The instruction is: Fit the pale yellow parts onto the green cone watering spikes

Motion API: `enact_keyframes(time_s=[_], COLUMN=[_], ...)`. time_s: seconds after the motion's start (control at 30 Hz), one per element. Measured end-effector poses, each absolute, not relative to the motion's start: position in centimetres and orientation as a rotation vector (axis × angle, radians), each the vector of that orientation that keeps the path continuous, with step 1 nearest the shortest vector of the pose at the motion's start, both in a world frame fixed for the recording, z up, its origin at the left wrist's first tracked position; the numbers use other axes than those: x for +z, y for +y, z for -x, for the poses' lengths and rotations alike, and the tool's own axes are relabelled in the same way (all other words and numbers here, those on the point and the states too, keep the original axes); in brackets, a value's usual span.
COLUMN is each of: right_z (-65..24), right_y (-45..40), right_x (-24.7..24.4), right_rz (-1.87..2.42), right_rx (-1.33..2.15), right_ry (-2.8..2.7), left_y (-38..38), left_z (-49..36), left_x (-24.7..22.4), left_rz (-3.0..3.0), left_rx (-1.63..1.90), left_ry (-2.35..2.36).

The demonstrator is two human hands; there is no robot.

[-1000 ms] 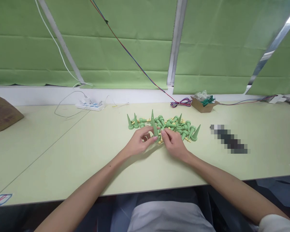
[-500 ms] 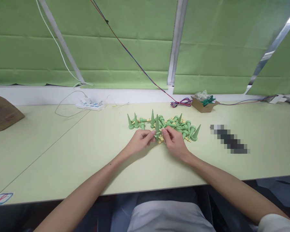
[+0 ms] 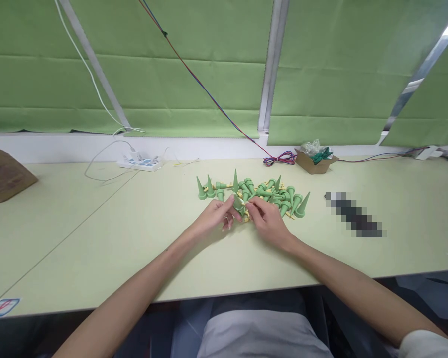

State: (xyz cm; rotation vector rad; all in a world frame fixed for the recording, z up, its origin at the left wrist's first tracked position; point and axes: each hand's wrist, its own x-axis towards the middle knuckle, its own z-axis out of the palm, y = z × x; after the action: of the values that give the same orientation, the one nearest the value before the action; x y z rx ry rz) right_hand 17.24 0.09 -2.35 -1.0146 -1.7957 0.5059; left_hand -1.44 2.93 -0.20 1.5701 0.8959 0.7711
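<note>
My left hand is closed on a green cone-shaped plastic spike, held tilted with its round collar low between thumb and fingers. My right hand meets it from the right, thumb and forefinger pinched on a small pale yellow piece at the spike's side; the fingers partly hide this piece. Just beyond both hands lies a pile of similar green spikes, many with small yellow fittings. Several stand upright, among them a tall spike behind my left hand and another one at the pile's right end.
On the pale table, a power strip sits at the back left and a brown paper bag at the far left. A small cardboard box stands behind the pile, beside a coiled cable. A pixelated dark object lies right.
The spike in my left hand has tipped over from upright, its point no longer rising above the fingers. My left fingers have spread a little beneath it; my right hand has barely shifted.
</note>
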Motion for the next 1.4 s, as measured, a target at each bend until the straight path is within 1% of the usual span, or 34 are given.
enact_keyframes(time_s=[0.4,0.6,0.77,1.07,1.4], right_z=[-17.4,-17.4,-17.4,-17.4,-17.2], right_y=[0.2,0.1,0.2,0.2,0.0], right_x=[-2.4,-2.3,-2.3,-2.5,-2.3], right_rz=[1.027,1.017,1.047,1.054,1.01], right_rx=[0.532,0.507,0.478,0.522,0.548], right_ry=[-1.787,-1.781,-1.794,-1.785,-1.755], left_y=[2.7,2.5,2.2,2.3,2.7], left_z=[1.6,1.9,1.8,1.4,1.3], left_x=[0.0,0.1,0.3,-0.4,-1.2], left_rz=[-1.527,-1.699,-1.854,-2.065,-2.279], left_rx=[0.735,0.737,0.771,1.002,1.214], left_ry=[0.878,0.818,0.907,1.0,0.883])
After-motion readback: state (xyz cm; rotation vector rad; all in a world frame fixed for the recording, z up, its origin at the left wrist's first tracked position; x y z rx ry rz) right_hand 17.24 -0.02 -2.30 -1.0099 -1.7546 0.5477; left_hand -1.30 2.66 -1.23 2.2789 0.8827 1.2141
